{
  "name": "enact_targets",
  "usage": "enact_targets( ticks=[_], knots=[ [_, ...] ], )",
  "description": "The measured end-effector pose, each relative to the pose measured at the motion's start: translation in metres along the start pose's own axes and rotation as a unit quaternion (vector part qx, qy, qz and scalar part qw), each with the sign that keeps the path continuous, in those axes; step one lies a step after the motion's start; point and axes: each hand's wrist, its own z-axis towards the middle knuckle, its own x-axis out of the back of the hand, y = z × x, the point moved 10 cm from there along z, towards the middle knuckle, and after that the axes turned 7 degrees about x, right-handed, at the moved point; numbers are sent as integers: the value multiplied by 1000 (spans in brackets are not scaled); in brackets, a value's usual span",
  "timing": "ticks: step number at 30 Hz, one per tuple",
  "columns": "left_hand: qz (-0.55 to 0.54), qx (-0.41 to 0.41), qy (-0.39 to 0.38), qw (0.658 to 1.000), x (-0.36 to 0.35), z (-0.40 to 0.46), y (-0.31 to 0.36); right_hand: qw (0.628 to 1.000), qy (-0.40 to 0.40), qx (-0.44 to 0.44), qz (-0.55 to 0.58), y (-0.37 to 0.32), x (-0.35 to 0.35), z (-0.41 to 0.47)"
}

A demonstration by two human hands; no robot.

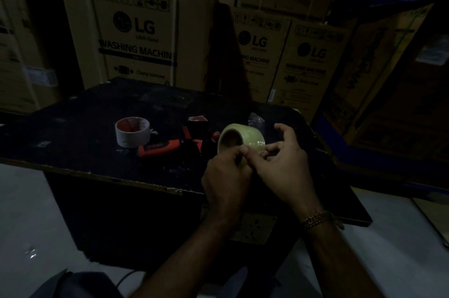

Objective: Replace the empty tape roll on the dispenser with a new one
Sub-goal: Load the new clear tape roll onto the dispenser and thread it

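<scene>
Over the dark surface [85, 132], your left hand [224, 177] grips the new tape roll [240, 142] steady while your right hand [281, 164] pinches its edge (probably hunting the loose end), dispenser [170, 147] waiting at nine o'clock.

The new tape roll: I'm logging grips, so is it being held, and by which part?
Yes. The left hand grips the new tape roll at its near rim, while the right hand pinches its outer surface.

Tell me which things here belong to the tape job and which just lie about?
Job:
new tape roll, held by left hand and right hand
orange dispenser
emptied white roll

Lying about:
LG cartons
crumpled plastic
</scene>
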Motion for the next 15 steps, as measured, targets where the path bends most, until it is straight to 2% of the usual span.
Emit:
enact_targets(
  ticks=[3, 6, 8, 11, 13, 15],
  knots=[
    [56, -38, 33, 997, 6, -1, 5, 1000, 22, 6, -15, -5, 2, 2],
    [61, -63, 62, 994, 14, -3, 8, 1000, 20, 5, -8, -5, 0, 4],
    [66, -124, 75, 987, 17, -4, 13, 1000, 24, 5, -8, -2, 0, 6],
    [69, -225, 51, 970, 13, -1, 17, 999, 43, -1, 19, 6, 7, 9],
    [64, -230, 78, 968, 30, 9, 12, 997, 55, -13, 43, 12, 14, 14],
    [68, -181, 125, 973, 57, 25, 2, 995, 63, -19, 72, 18, 21, 19]
  ],
)
